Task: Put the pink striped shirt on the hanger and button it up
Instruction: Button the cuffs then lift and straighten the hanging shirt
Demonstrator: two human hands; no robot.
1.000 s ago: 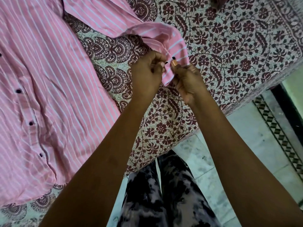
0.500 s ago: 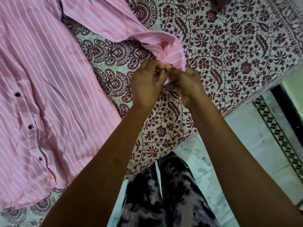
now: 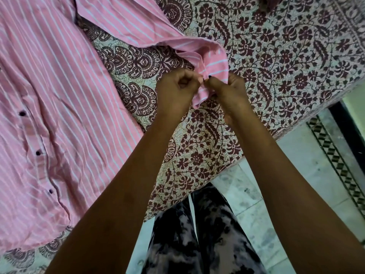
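Note:
The pink striped shirt [image 3: 59, 115] lies spread flat on the bed at the left, its front placket closed with dark buttons [image 3: 38, 152]. One sleeve runs across the top to its cuff [image 3: 214, 64] in the middle. My left hand [image 3: 175, 89] and my right hand [image 3: 229, 89] both pinch the cuff edge, fingertips meeting at a small dark cuff button [image 3: 210, 76]. No hanger is in view.
A bedsheet [image 3: 286, 56] with a maroon floral print covers the bed; its edge runs diagonally from bottom centre to the right. Below it lies pale tiled floor [image 3: 296, 175] with a patterned border. My legs in dark patterned trousers [image 3: 201, 234] stand against the bed.
My hands have stayed together on the cuff, working it. The dark cuff button, hidden half a second ago, shows again between my fingertips.

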